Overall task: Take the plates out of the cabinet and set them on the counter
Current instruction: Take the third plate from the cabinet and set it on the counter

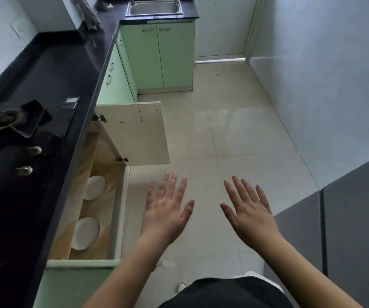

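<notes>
Both hands are empty with fingers spread: the left hand (167, 210) and the right hand (249, 210) hover palm-down over the tiled floor (234, 134), clear of the cabinet and touching nothing. The cabinet (103, 196) under the black counter (52, 70) stands open, its door (134, 132) swung out toward the floor. Two white plates lie flat on the wooden cabinet base, well apart from one another: the far plate (94, 187) partly tucked under the counter edge, and the near plate (85, 233) closer to the person. Neither has been lifted; the task is judged to be at its start. The left hand is the closer of the two to the opening. Recommended practice for the reach: lower the body, bring the hand in below the counter overhang, and take the near plate first, since it is more exposed. A thumb over the rim with fingers slid beneath should give a secure hold; glazed ware is likely slippery. Draw the plate straight out, avoiding the counter edge and the open door, before raising it. The gas hob (12, 125) occupies the counter directly above, so the bare stretch further along appears the better place to set it down.
</notes>
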